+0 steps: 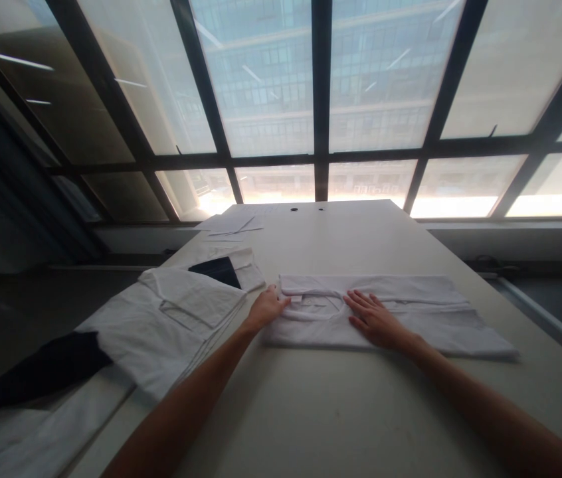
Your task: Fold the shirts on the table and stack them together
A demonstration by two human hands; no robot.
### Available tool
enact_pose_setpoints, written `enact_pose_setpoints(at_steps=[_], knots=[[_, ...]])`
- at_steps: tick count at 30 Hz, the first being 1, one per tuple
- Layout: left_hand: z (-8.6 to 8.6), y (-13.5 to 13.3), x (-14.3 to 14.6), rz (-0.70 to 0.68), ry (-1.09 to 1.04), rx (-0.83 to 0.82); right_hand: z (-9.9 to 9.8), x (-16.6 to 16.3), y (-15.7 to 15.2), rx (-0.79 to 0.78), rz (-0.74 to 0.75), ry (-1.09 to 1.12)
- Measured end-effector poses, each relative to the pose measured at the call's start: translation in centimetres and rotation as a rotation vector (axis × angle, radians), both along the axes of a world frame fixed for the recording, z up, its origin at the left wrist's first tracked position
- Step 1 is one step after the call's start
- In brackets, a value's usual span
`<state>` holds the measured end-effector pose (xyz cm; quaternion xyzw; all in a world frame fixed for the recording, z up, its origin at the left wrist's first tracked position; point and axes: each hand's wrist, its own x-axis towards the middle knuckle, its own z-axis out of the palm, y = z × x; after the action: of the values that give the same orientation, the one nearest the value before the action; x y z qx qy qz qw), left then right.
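Note:
A folded white T-shirt point(425, 322) lies sideways on the table, its round neckline and a small label toward the left end. My left hand point(266, 309) is at that left end, thumb over the cloth by the neckline and fingers closed at the edge; part of the fingers is hidden. Flat on the shirt, just right of the neckline, rests my right hand point(374, 323), palm down with fingers stretched out.
White garments point(161, 318) are heaped along the table's left side, with a dark folded cloth point(216, 271) on them and a dark garment point(46, 365) hanging over the edge. Paper sheets point(234, 224) lie at the far left of the white table point(351, 236). Windows stand beyond.

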<state>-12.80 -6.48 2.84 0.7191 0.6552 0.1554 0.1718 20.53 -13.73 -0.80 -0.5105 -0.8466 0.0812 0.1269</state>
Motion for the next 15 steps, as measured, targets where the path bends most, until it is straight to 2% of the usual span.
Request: enact_pose_setpoints(at_steps=[7, 10, 15], knots=[[0.9, 0.0, -0.3, -0.015, -0.193, -0.155, 0.1, 0.0, 0.0, 0.001, 0.009, -0.007], [1.2, -0.2, 0.0, -0.031, -0.270, -0.156, 0.4, -0.1, -0.1, -0.007, 0.007, -0.003], [2.6, -0.7, 0.1, -0.132, -0.561, -0.268, 0.7, -0.2, -0.1, -0.021, 0.001, 0.023]])
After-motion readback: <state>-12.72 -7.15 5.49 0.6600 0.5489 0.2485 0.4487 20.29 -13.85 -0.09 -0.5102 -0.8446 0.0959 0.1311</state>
